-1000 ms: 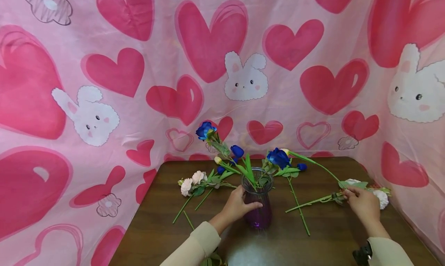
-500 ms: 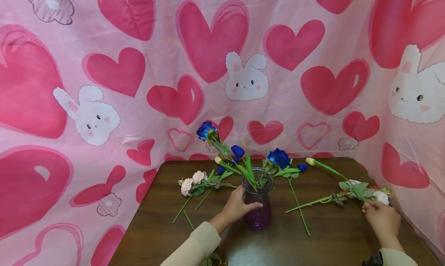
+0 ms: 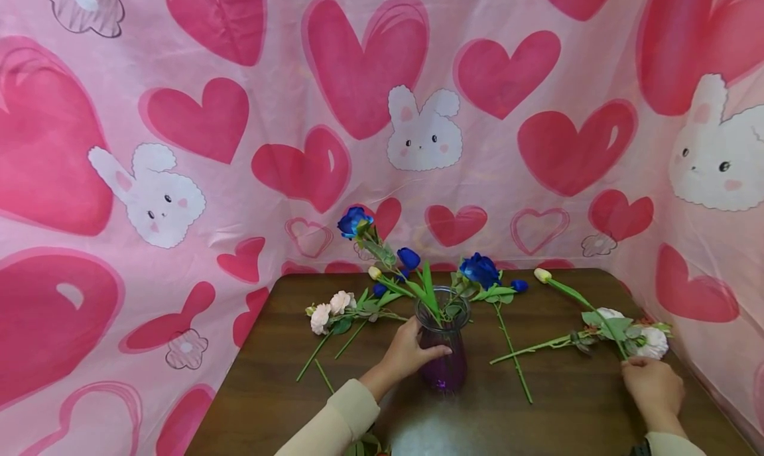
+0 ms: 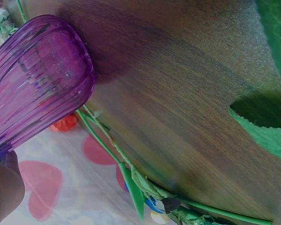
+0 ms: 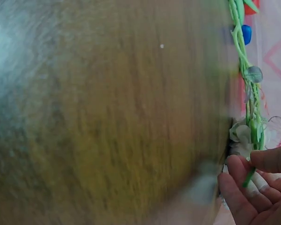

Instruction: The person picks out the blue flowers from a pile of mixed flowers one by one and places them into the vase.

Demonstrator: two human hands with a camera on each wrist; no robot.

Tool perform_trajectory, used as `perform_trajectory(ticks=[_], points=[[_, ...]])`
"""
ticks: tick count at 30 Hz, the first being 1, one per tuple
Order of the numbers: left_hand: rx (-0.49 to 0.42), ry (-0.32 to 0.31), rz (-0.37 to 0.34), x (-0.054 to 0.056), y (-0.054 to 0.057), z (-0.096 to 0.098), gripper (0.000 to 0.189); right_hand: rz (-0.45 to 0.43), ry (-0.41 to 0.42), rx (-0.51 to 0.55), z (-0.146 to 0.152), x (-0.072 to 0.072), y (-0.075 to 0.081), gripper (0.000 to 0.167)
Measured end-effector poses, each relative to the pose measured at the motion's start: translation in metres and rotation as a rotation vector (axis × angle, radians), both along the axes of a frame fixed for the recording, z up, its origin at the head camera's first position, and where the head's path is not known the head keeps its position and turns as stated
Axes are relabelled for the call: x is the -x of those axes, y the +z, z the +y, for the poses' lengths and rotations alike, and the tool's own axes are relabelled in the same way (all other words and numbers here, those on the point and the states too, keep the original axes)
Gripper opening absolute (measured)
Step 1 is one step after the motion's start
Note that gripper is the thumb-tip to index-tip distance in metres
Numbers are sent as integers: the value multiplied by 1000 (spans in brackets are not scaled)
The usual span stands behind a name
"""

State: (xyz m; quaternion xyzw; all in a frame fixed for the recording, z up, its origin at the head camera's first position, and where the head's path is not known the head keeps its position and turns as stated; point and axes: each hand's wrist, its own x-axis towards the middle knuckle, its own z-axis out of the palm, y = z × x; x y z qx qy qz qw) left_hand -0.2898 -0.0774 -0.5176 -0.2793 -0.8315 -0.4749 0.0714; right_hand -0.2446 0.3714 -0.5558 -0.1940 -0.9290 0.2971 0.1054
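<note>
My left hand [image 3: 408,353] grips the side of a purple glass vase [image 3: 444,370], which stands upright on the table; its ribbed body [image 4: 47,79] fills the upper left of the left wrist view. Green leaves and a blue rose [image 3: 355,222] lean out of its mouth. Off to the right, my right hand [image 3: 653,386] pinches the stem of a pale yellow tulip [image 3: 542,275] near its lower end. The tulip's head points away to the back left. Beneath it lie white flowers [image 3: 652,342]. In the right wrist view the stem end [image 5: 248,178] shows between thumb and fingers.
Pale pink flowers [image 3: 320,319] lie left of the vase on the brown wooden table [image 3: 567,403]. A second blue rose [image 3: 480,270] is behind the vase at right, near a loose green stem [image 3: 512,353]. Leaves [image 3: 361,446] show at the front edge. A heart-print cloth [image 3: 412,191] hangs behind.
My right hand has moved right and toward me, drawing the tulip along; its head has shifted right, away from the blue rose. The left hand and vase stay put.
</note>
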Motion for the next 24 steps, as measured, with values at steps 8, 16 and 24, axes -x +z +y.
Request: perform_trajectory(ticks=[8,16,24], points=[[15,12,-20,0,-1,0,72,-75,21,14,-4,1,3,34],[15,10,20,1,-3,0,72,-68,48,-38,1,5,9,43],[12,10,33,1,-3,0,72,21,80,-100,-7,25,35,44]])
